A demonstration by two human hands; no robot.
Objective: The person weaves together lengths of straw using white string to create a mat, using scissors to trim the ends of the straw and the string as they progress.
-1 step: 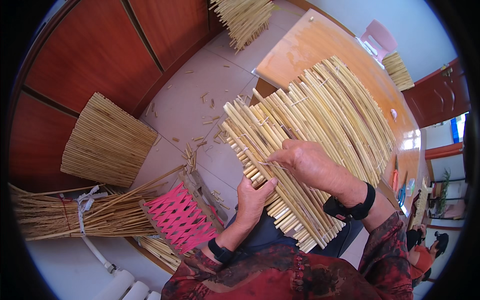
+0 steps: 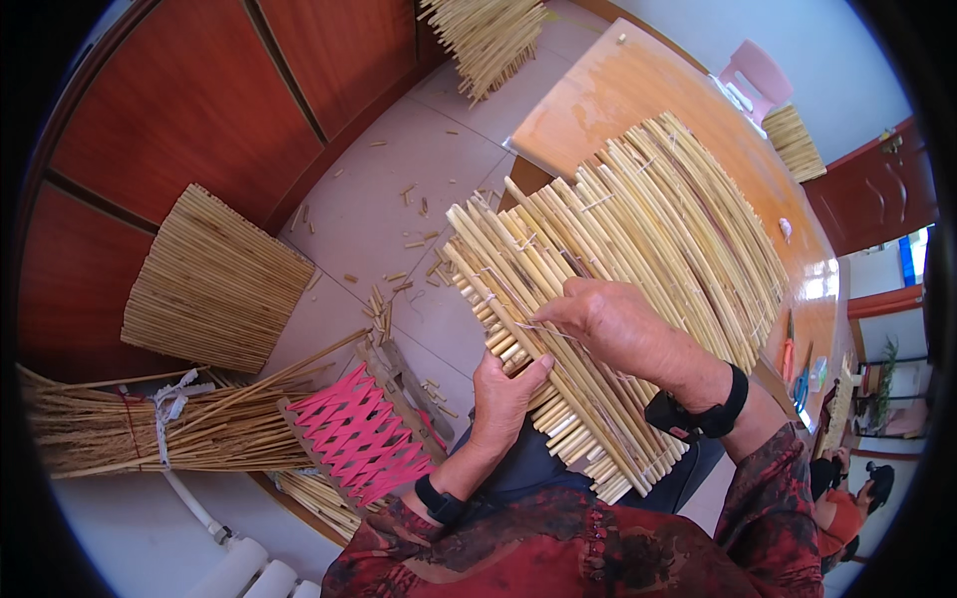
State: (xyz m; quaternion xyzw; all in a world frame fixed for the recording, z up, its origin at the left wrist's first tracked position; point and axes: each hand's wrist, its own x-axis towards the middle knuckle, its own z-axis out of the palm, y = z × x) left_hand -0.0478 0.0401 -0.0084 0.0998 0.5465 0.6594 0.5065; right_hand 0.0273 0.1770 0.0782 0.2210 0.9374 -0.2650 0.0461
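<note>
A mat of tan reed stalks (image 2: pixel 658 229), bound in rows with thin thread, slopes from the table down over my lap. My left hand (image 2: pixel 503 399) grips its near left edge, the thumb lying on top of the outermost stalks and the fingers hidden beneath. Over the stalks just to the right, my right hand (image 2: pixel 613 319) is closed in a pinch. A pale thread (image 2: pixel 550 328) runs at its fingertips. Under the near edge, several cut stalk ends (image 2: pixel 573 436) stick out in a second layer. Both wrists wear black bands.
The wooden table (image 2: pixel 568 95) supports the mat's far part; orange-handled pliers (image 2: pixel 788 354) lie at its right. A stool with pink webbing (image 2: pixel 364 434) stands left, beside a tied reed bundle (image 2: pixel 110 429). Another mat (image 2: pixel 214 284) leans on red cabinets. Offcuts (image 2: pixel 379 309) litter the floor. A person (image 2: pixel 842 508) sits far right.
</note>
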